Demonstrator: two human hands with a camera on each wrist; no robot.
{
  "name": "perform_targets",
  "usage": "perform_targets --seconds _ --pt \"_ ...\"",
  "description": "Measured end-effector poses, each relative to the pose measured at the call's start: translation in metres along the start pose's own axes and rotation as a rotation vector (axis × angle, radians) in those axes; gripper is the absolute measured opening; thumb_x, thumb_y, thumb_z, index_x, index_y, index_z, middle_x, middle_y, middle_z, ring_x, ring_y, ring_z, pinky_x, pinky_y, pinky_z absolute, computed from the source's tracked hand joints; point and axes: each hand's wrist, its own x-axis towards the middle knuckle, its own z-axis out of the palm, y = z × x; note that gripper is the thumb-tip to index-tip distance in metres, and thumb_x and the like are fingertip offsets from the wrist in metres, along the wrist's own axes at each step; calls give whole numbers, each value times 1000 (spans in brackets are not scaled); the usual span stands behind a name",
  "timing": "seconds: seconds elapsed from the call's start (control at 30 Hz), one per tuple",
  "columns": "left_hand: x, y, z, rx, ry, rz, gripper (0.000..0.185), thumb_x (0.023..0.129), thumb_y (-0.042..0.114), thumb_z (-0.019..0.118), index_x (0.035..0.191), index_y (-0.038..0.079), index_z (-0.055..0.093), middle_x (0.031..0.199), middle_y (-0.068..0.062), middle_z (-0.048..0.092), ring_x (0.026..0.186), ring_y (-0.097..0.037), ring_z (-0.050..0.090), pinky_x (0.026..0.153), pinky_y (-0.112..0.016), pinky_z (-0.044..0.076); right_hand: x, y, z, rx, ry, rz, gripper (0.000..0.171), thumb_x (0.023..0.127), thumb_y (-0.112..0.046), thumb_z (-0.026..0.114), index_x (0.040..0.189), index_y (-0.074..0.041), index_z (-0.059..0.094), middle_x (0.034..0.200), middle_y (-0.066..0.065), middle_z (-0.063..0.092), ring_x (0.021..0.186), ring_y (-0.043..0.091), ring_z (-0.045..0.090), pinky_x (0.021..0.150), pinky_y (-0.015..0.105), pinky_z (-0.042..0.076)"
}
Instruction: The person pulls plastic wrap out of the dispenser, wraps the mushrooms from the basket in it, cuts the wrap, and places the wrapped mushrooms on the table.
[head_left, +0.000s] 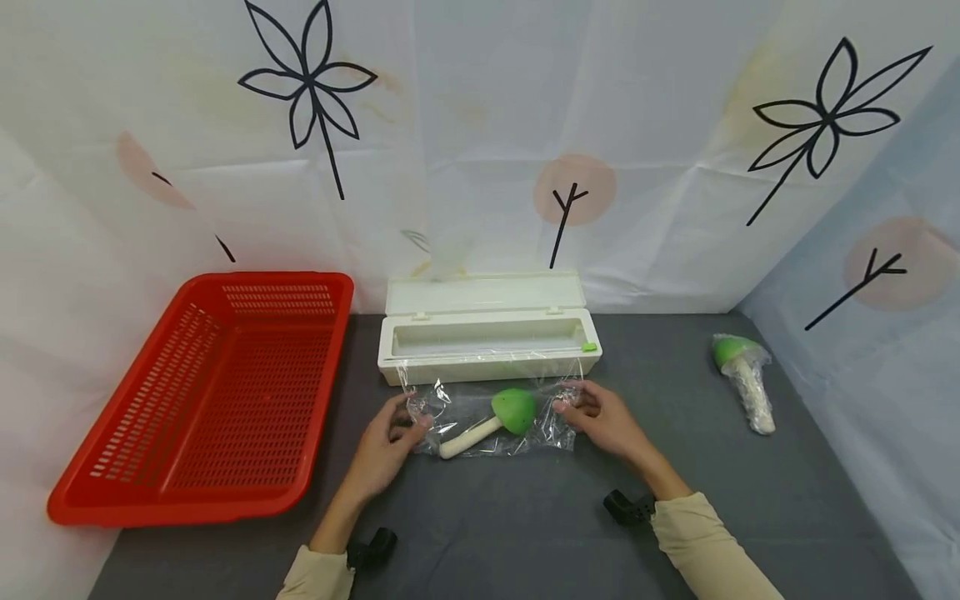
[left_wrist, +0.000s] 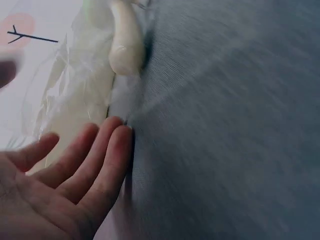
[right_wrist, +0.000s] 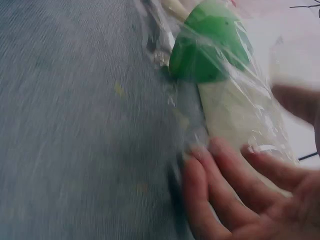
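A toy mushroom (head_left: 514, 412) with a green cap and cream stem lies tilted on a sheet of clear plastic wrap (head_left: 442, 408), in front of a white wrap dispenser (head_left: 387, 357) with its lid up. The film reaches from the dispenser's front edge. My left hand (head_left: 381, 457) is at the film's left end, near the stem. At the right end, beside the cap, is my right hand (head_left: 606, 423). In both wrist views the fingers are loosely extended against the film, with each thumb apart from them.
A red plastic basket (head_left: 307, 467) stands on the left of the dark grey cloth. Far right lies another green-capped mushroom (head_left: 750, 387), wrapped in clear film. A small green slider (head_left: 589, 347) sits on the dispenser's right edge. Printed white fabric (head_left: 480, 100) hangs behind.
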Motion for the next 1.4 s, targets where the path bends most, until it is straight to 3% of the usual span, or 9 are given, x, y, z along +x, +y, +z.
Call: perform_targets --seconds 0.1,0.27,0.4,0.53,0.67,0.83,0.97,1.17,1.4 --pt "-6 -3 0 107 -7 61 64 91 16 78 146 4 47 109 -13 66 83 -20 71 70 -32 57 -6 0 -3 -4 -67 2 61 97 -16 71 143 11 42 104 17 67 90 24 69 75 32 57" --pt "-2 -3 6 -66 40 121 40 92 -8 69 132 -4 62 97 -23 69 63 -19 70 57 -33 59 -8 4 2 110 -12 -50 52 94 0 70 139 13 47 106 24 63 74 19 67 67 34 56" --pt "3 1 10 -265 97 42 27 93 -15 60 119 -15 67 111 -34 68 67 -13 70 61 -28 59 -4 5 9 251 71 -74 43 95 10 62 136 13 54 122 33 60 75 15 66 63 34 57" --pt "6 6 11 -353 98 -42 25 95 -13 58 118 -17 67 119 -31 67 84 -13 71 74 -26 58 -2 0 9 368 67 -22 37 99 6 56 134 18 52 136 34 54 92 11 67 78 31 58" --pt "7 5 9 -91 38 107 35 84 -12 75 118 -11 69 114 -23 70 92 -20 72 79 -29 58 -2 -4 6 375 12 -49 42 95 7 62 133 21 51 139 34 48 104 9 66 90 28 55" --pt "16 6 9 309 119 362 28 78 0 87 103 -1 77 89 -9 74 69 -15 67 64 -30 55 6 -6 8 107 96 -171 29 89 2 76 113 14 67 116 26 64 89 11 69 76 25 57" --pt "27 13 6 178 122 209 24 85 7 83 107 -1 78 83 -9 75 68 -14 65 61 -25 51 17 -9 8 45 163 -103 24 93 -10 75 109 7 69 92 17 73 79 19 69 71 33 57" --pt "42 24 2 -152 37 -130 28 94 7 72 120 -5 71 92 -8 75 74 -13 65 66 -24 52 29 -17 4 175 55 25 39 99 -10 67 133 9 60 93 10 72 80 16 66 78 42 58" --pt "55 35 -3 -337 94 -123 21 91 4 76 106 -9 75 84 1 73 76 -9 63 73 -25 54 37 -22 -2 192 128 -47 29 100 -13 67 117 10 70 99 6 72 85 14 65 84 45 56"
